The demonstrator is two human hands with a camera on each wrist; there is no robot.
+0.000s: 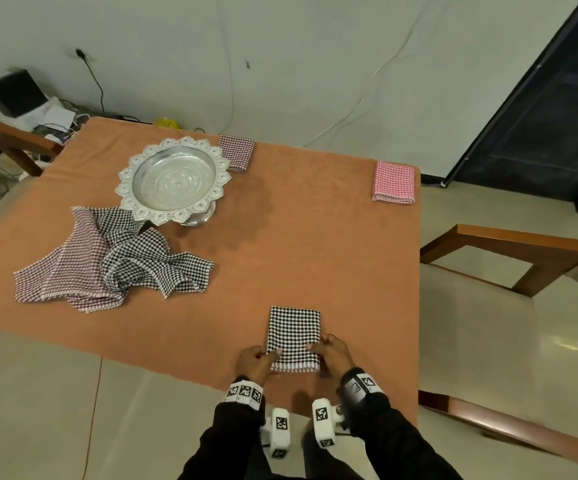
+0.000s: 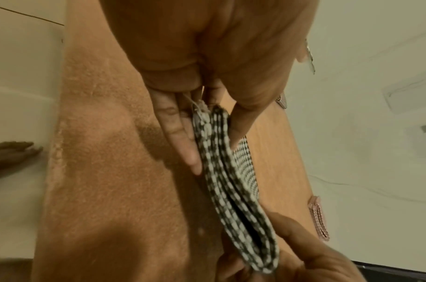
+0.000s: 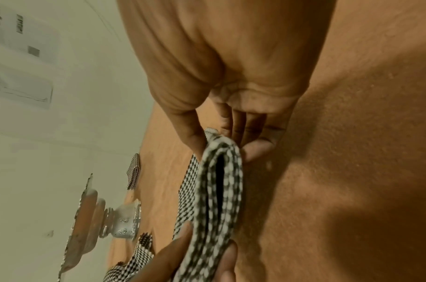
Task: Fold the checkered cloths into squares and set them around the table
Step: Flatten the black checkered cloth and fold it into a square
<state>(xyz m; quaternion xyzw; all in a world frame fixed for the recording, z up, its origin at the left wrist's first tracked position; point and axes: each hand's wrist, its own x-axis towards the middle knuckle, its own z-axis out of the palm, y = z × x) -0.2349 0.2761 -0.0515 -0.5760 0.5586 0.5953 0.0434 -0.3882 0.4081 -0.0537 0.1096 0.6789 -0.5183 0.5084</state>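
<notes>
A folded black-and-white checkered cloth (image 1: 293, 336) lies near the front edge of the orange-covered table (image 1: 315, 237). My left hand (image 1: 258, 362) pinches its near left corner and my right hand (image 1: 330, 355) pinches its near right corner. In the left wrist view the left hand (image 2: 214, 152) holds the layered edge of the cloth (image 2: 221, 181) between thumb and fingers. The right wrist view shows the right hand (image 3: 221, 150) pinching the cloth (image 3: 216, 200) the same way. A folded maroon cloth (image 1: 237, 152) and a folded pink cloth (image 1: 394, 182) lie at the far edge.
Two unfolded cloths lie heaped at the left, one black-and-white (image 1: 149, 258) and one maroon-and-white (image 1: 65, 271). A silver pedestal tray (image 1: 173, 178) stands behind them. Wooden chairs stand at the right (image 1: 509, 258) and far left (image 1: 13, 140). Cables trail on the floor at the far left.
</notes>
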